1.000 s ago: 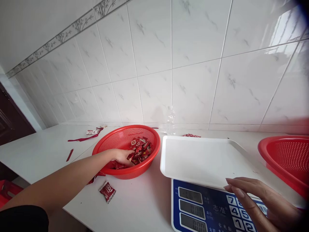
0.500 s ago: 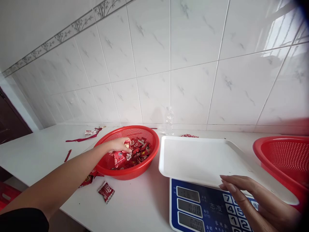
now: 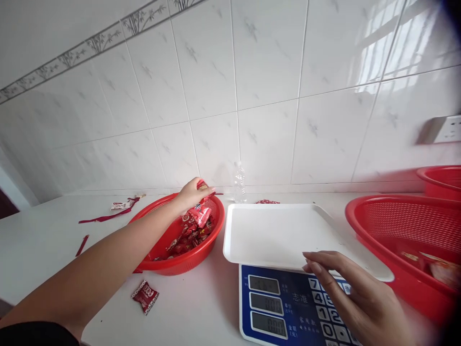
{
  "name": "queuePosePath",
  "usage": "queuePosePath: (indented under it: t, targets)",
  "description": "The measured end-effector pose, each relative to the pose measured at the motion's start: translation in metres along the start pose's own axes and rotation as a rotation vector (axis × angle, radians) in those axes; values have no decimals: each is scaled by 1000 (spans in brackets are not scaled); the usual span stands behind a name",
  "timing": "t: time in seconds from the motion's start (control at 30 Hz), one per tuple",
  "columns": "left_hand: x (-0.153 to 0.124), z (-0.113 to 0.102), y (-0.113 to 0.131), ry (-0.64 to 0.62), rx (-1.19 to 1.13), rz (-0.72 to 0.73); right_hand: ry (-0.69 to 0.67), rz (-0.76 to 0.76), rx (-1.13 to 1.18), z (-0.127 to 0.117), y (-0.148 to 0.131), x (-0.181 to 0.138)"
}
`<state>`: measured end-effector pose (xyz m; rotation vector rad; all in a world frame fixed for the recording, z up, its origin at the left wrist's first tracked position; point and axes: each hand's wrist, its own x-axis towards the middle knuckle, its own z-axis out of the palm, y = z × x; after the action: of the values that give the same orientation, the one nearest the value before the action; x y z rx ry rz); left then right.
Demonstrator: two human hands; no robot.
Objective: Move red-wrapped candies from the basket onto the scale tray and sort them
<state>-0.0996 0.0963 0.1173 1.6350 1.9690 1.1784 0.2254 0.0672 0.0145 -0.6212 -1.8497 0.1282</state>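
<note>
My left hand [image 3: 194,194] is closed round red-wrapped snack packets [image 3: 200,215] above the far side of a red plastic colander [image 3: 192,262]. More small wrapped snacks [image 3: 190,235] lie inside it, and my forearm covers its left part. My right hand [image 3: 363,298] hovers over the keypad of a blue weighing scale [image 3: 298,307], thumb and fingertips nearly together with nothing visible between them. On the scale sits a white tray [image 3: 266,235], bare apart from tiny specks. One dark red wrapped snack [image 3: 145,296] lies on the table in front of the colander.
A second red colander [image 3: 374,240] with packets inside stands at right, another red basket [image 3: 441,180] behind it. A clear bottle [image 3: 239,182] stands by the tiled wall. Red ribbon [image 3: 108,217], a white label [image 3: 120,205] and a red strip [image 3: 82,245] lie at left.
My left hand has lifted red packets from the pile towards the colander's far rim. The view has turned right, showing more of the right-hand colander and a wall socket. My right hand keeps its pose.
</note>
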Motion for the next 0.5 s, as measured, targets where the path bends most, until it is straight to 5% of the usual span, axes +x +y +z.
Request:
queuePosePath:
  t: [0.27,0.5]
  targets:
    - [-5,103,59,-224,-128,103,-4,113,53,2,5,-3]
    - [-3,115,59,-636,87,105,18,156,59,-2,7,0]
